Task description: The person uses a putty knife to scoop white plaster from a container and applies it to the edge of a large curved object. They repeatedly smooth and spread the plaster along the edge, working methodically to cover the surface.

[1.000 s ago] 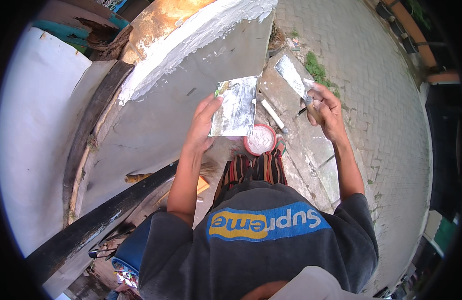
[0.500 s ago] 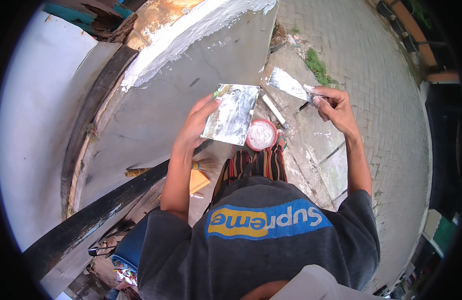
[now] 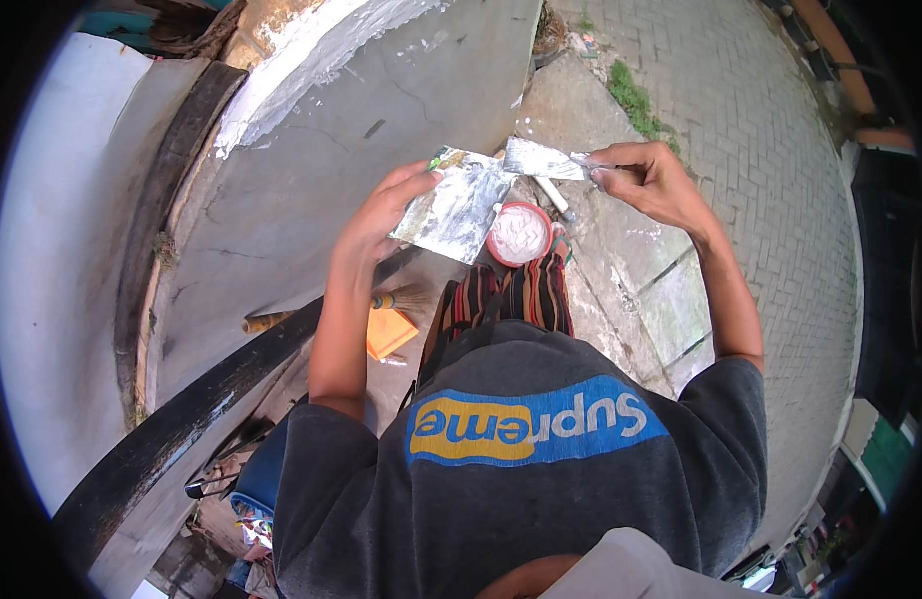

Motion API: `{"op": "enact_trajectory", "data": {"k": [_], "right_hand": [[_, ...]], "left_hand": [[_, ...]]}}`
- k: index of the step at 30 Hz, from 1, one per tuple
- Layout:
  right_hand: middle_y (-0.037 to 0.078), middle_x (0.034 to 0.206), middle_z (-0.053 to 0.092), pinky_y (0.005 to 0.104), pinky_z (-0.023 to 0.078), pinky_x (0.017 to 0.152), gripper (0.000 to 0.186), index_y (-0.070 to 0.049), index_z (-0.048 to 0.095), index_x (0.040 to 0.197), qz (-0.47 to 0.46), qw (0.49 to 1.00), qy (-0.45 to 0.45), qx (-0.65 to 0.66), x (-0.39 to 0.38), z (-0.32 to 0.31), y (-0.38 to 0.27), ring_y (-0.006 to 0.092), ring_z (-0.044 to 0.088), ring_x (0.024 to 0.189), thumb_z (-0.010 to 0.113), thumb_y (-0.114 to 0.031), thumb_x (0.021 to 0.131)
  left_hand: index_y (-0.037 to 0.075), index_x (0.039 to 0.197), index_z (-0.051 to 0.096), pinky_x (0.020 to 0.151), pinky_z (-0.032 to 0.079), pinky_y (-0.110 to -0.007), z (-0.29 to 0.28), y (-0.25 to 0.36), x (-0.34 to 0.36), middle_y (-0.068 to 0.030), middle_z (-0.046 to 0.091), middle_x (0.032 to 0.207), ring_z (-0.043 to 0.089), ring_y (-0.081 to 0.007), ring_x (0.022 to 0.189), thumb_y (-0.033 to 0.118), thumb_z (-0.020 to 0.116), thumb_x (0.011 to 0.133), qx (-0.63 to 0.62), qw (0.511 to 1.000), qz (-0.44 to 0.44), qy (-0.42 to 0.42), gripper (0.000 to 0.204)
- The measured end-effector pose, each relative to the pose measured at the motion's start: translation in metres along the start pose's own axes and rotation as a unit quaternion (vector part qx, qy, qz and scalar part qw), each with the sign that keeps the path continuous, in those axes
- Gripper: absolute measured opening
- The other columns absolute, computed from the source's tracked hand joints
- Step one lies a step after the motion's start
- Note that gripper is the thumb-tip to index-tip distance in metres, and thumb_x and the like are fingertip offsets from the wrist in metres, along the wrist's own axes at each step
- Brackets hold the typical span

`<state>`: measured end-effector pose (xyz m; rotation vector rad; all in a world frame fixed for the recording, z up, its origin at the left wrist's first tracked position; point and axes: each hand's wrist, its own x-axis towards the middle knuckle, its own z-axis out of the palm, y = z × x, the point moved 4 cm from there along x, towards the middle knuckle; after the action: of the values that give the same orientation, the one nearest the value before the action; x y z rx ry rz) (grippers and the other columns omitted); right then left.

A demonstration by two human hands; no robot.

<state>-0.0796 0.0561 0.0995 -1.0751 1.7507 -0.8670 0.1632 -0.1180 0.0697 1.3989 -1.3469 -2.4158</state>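
Observation:
My left hand [image 3: 384,208] grips the left edge of a flat rectangular board [image 3: 455,207] smeared with white and grey paste. In my right hand [image 3: 652,182] is a putty knife [image 3: 543,160], pinched at its handle end, its wide blade coated white. The blade's left end overlaps the board's upper right corner in view; whether they touch I cannot tell. Below the board's right side stands a round red-rimmed tub [image 3: 521,234] of white paste, by my feet. A white cylindrical stick or tube [image 3: 555,198] lies partly hidden behind the blade.
A low grey wall [image 3: 311,170] with a white-plastered top edge [image 3: 281,75] runs on the left. A dark rail [image 3: 206,424] crosses the lower left, near a brush [image 3: 396,299] and an orange-yellow block [image 3: 390,332]. Paving [image 3: 770,230] stretches along the right.
The putty knife in my right hand has moved left and slightly up, to the board's corner. My left hand has tilted the board and shifted it slightly up and left in view.

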Motion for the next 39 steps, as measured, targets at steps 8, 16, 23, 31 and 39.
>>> {"op": "enact_trajectory", "data": {"k": [8,16,23,31,39], "right_hand": [[0.011,0.094,0.069,0.0265,0.051,0.069,0.027,0.001,0.067,0.106,-0.033,0.996,-0.065,0.053,-0.003,0.035,0.004,0.0113,0.062,0.075,0.061,-0.012,0.083],[0.001,0.078,0.058,0.0212,0.041,0.052,0.032,-0.002,0.053,0.125,-0.091,0.937,0.112,0.319,0.011,0.037,0.001,0.0037,0.047,0.057,0.049,-0.014,0.096],[0.005,0.103,0.054,0.0229,0.044,0.072,0.029,0.002,0.056,0.118,-0.235,0.782,0.464,0.342,0.085,0.020,-0.002,0.0095,0.052,0.080,0.055,-0.010,0.092],[0.009,0.096,0.056,0.0302,0.045,0.076,0.027,-0.007,0.066,0.108,-0.326,0.777,0.530,0.101,0.118,-0.028,-0.045,0.0202,0.054,0.085,0.062,-0.003,0.081],[0.004,0.096,0.060,0.0336,0.047,0.066,0.032,-0.019,0.069,0.102,-0.354,0.727,0.506,-0.299,0.092,-0.104,-0.090,0.0220,0.056,0.079,0.064,-0.004,0.074]], "left_hand": [[-0.003,0.104,0.055,0.056,0.055,-0.025,-0.032,-0.054,0.058,-0.0101,0.064,0.088,0.065,-0.0134,0.069,0.013,0.056,0.089,-0.110,0.981,-0.069,-0.141,0.022],[-0.003,0.104,0.057,0.033,0.041,-0.017,-0.032,-0.093,0.060,-0.0080,0.066,0.076,0.059,-0.0088,0.047,0.021,0.053,0.091,-0.111,0.983,-0.111,-0.091,0.027],[0.000,0.107,0.056,0.071,0.055,-0.031,-0.043,-0.146,0.052,-0.0090,0.066,0.094,0.066,-0.0159,0.081,0.021,0.053,0.092,-0.113,0.982,-0.143,-0.052,0.027],[0.000,0.120,0.048,0.074,0.057,-0.041,-0.059,-0.159,0.047,-0.0145,0.062,0.106,0.066,-0.0236,0.089,0.022,0.042,0.094,-0.045,0.988,-0.148,-0.008,0.034],[0.009,0.105,0.056,0.040,0.041,-0.025,-0.054,-0.157,0.050,0.0004,0.063,0.078,0.060,-0.0100,0.058,0.026,0.055,0.090,-0.104,0.983,-0.138,0.067,0.023]]}}
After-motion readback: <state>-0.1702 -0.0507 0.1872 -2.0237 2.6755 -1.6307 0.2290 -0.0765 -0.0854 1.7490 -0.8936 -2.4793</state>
